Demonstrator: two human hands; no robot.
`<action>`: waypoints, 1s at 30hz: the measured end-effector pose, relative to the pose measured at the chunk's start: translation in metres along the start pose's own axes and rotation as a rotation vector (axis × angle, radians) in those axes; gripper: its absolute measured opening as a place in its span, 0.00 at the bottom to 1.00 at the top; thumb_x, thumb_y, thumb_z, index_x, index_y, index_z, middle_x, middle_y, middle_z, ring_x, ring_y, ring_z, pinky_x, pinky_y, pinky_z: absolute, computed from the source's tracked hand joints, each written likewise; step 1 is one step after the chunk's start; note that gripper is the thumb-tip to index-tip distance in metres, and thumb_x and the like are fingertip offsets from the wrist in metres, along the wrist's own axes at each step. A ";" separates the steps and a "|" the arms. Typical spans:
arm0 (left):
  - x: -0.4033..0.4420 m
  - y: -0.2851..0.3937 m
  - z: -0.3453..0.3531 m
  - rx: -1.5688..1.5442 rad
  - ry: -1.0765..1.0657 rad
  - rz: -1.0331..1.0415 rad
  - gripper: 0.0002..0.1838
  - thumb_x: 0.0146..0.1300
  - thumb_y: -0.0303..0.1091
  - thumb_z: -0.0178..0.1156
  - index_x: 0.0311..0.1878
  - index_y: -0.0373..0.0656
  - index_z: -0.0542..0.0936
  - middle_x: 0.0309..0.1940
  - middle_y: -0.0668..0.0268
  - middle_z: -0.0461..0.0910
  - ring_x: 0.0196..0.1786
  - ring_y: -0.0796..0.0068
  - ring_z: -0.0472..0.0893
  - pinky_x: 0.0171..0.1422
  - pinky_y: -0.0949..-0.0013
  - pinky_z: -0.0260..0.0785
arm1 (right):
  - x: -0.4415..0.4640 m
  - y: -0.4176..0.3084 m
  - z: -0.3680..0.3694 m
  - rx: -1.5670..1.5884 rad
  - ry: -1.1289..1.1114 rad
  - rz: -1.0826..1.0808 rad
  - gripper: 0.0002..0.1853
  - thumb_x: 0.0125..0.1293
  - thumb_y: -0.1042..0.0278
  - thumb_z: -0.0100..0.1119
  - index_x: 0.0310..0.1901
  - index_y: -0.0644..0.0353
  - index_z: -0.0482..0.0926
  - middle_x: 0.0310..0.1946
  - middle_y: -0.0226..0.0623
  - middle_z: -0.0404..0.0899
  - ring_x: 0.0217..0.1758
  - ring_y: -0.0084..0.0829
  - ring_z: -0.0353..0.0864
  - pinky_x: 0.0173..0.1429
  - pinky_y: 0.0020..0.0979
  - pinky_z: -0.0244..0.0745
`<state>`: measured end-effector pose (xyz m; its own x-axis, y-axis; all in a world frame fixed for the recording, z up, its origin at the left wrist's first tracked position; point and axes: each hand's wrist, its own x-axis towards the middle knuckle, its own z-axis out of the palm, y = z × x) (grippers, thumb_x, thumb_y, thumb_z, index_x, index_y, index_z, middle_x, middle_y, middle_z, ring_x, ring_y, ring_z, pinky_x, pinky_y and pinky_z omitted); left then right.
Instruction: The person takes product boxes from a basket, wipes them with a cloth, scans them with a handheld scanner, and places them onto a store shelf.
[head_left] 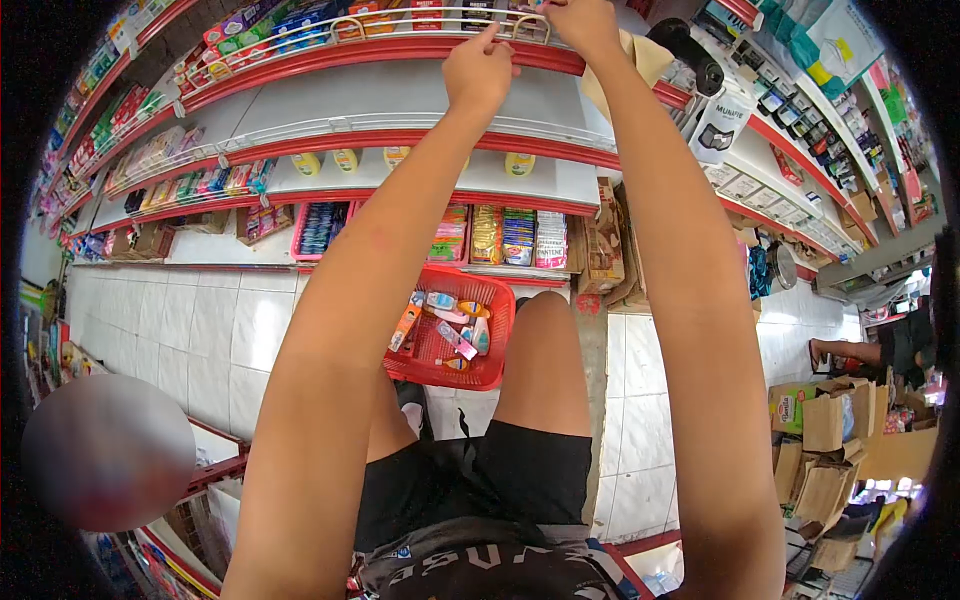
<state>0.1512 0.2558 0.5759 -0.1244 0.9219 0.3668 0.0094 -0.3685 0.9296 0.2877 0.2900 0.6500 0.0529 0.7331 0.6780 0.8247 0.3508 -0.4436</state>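
Note:
My left hand [480, 72] is raised to the wire rail [350, 25] of an upper shelf. Its index finger is stretched out and the other fingers are partly bent; nothing shows in it. Beside it, at the top edge of the view, my right hand [582, 22] has its fingers closed together near small boxes; what they hold is too small and cut off to name. Behind my right wrist hangs a beige cloth-like piece [645, 62]. A red plastic basket [490, 372] with several small bottles and boxes stands on the floor between my legs.
Boxed goods [250, 35] line the upper shelf. Yellow-labelled bottles [519, 163] stand on a lower shelf, above sachet packs [518, 238]. At right are a white box [722, 122] and cardboard cartons [822, 425]. Another person's leg [850, 352] shows at far right.

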 end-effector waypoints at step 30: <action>0.009 -0.020 0.018 -0.257 -0.112 -0.166 0.26 0.66 0.24 0.47 0.68 0.52 0.64 0.33 0.64 0.83 0.25 0.76 0.82 0.28 0.73 0.73 | -0.016 -0.017 -0.006 -0.042 -0.066 -0.102 0.14 0.58 0.63 0.50 0.39 0.56 0.85 0.37 0.49 0.81 0.43 0.47 0.81 0.50 0.37 0.75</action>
<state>0.1676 0.2732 0.5614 0.0070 0.9741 0.2260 -0.2540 -0.2169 0.9426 0.2764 0.2686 0.6507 -0.0682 0.7324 0.6775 0.8466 0.4017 -0.3490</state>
